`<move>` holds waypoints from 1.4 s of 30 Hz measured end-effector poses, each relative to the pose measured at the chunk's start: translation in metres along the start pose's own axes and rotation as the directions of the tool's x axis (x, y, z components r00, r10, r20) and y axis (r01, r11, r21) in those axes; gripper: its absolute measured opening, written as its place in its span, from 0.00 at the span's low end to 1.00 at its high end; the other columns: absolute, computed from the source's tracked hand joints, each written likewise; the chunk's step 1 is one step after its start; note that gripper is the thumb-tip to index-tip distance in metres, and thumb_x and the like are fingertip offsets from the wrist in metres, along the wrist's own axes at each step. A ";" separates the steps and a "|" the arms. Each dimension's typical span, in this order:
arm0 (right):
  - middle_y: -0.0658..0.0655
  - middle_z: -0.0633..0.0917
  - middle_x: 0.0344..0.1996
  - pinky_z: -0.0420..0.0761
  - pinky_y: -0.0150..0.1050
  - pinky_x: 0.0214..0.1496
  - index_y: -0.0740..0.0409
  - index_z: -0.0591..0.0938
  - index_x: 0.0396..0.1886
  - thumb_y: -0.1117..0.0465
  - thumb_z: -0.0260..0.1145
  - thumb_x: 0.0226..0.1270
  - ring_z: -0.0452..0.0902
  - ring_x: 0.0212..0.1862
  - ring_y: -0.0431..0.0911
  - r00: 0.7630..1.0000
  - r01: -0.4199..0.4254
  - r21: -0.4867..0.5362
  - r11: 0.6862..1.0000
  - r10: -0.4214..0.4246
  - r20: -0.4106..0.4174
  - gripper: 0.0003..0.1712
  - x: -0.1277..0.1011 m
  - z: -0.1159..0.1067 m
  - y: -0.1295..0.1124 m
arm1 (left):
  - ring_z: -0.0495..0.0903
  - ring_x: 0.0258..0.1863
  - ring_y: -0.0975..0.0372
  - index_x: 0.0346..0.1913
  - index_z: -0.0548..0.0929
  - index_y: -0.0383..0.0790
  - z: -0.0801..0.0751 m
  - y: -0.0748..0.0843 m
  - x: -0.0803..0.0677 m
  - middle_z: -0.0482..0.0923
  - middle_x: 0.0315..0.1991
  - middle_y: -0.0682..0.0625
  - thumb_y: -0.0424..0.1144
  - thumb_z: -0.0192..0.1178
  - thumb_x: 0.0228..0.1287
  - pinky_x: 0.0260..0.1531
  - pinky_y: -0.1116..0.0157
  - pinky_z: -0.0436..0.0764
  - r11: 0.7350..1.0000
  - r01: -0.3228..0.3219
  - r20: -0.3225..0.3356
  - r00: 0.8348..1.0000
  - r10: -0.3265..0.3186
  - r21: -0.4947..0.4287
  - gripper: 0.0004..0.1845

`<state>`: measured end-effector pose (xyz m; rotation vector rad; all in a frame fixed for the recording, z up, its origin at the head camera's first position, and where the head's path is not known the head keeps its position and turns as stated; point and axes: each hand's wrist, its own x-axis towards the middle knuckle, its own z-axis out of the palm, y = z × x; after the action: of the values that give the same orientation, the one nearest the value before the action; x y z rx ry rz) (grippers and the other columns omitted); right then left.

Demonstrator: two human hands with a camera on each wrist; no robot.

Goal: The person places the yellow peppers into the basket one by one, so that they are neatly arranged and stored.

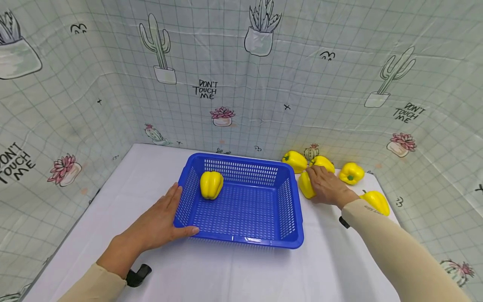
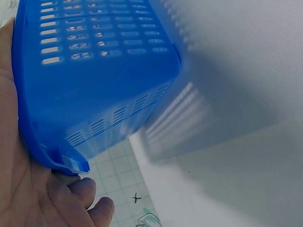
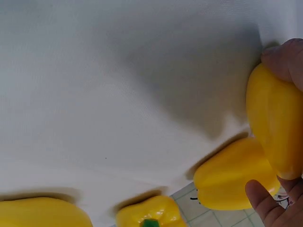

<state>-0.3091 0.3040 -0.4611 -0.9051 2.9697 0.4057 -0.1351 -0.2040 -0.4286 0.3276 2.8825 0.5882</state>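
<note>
A yellow bell pepper [image 1: 307,185] is held in my right hand [image 1: 327,186], just off the basket's right side. The right wrist view shows the thumb at one end of this pepper [image 3: 277,120] and fingers at the other. My left hand [image 1: 160,218] rests against the near left corner of a blue plastic basket [image 1: 241,240]. Its fingers lie nearly straight along the left rim, and the thumb lies on the front rim. Inside the basket, toward the left, sits another yellow bell pepper [image 1: 211,185].
More yellow peppers lie at the right rear: one by the basket's back corner [image 1: 294,162], one behind my right hand [image 1: 323,162], one with its green stem end showing [image 1: 351,173], and one beside my right forearm [image 1: 377,202]. Patterned cloth [image 1: 241,92] walls surround the white table [image 1: 241,277].
</note>
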 end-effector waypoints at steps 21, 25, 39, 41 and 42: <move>0.72 0.68 0.60 0.77 0.65 0.69 0.68 0.58 0.73 0.49 0.82 0.58 0.66 0.62 0.67 0.989 -0.138 0.313 0.940 0.148 -0.007 0.56 -0.011 0.013 -0.007 | 0.54 0.80 0.30 0.84 0.43 0.28 -0.002 0.000 -0.001 0.37 0.86 0.32 0.77 0.62 0.61 0.75 0.33 0.63 1.000 -0.011 -0.001 1.000 0.011 -0.012 0.70; 0.72 0.67 0.60 0.77 0.64 0.69 0.67 0.58 0.72 0.48 0.81 0.58 0.67 0.61 0.66 0.986 -0.149 0.326 0.933 0.165 -0.021 0.55 -0.012 0.013 -0.009 | 0.54 0.80 0.30 0.84 0.43 0.28 -0.003 0.001 -0.001 0.38 0.86 0.32 0.77 0.62 0.60 0.75 0.34 0.63 1.000 -0.015 -0.001 1.000 0.015 -0.015 0.70; 0.75 0.66 0.63 0.72 0.66 0.74 0.70 0.55 0.75 0.51 0.81 0.56 0.63 0.65 0.68 0.970 -0.123 0.311 0.942 0.180 -0.163 0.59 -0.018 -0.018 -0.020 | 0.53 0.81 0.32 0.84 0.42 0.28 -0.001 0.000 0.000 0.37 0.86 0.32 0.81 0.60 0.58 0.76 0.35 0.62 1.000 -0.013 -0.002 1.000 0.013 -0.023 0.72; 0.75 0.66 0.63 0.73 0.65 0.73 0.70 0.56 0.74 0.52 0.81 0.56 0.63 0.65 0.68 0.966 -0.114 0.313 0.943 0.179 -0.186 0.58 -0.020 -0.024 -0.020 | 0.52 0.81 0.32 0.84 0.42 0.29 -0.001 -0.001 0.000 0.37 0.86 0.32 0.81 0.59 0.58 0.76 0.35 0.62 1.000 -0.014 -0.001 1.000 0.014 -0.021 0.72; 0.75 0.67 0.63 0.74 0.65 0.72 0.70 0.56 0.74 0.52 0.81 0.55 0.64 0.64 0.68 0.964 -0.107 0.310 0.945 0.175 -0.200 0.58 -0.020 -0.027 -0.021 | 0.52 0.81 0.32 0.84 0.42 0.29 -0.001 0.000 0.000 0.37 0.86 0.32 0.81 0.59 0.58 0.76 0.35 0.62 1.000 -0.012 0.000 1.000 0.012 -0.019 0.72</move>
<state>-0.2794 0.2918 -0.4386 -0.7511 3.1870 -0.1561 -0.1354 -0.2046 -0.4279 0.3430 2.8748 0.6171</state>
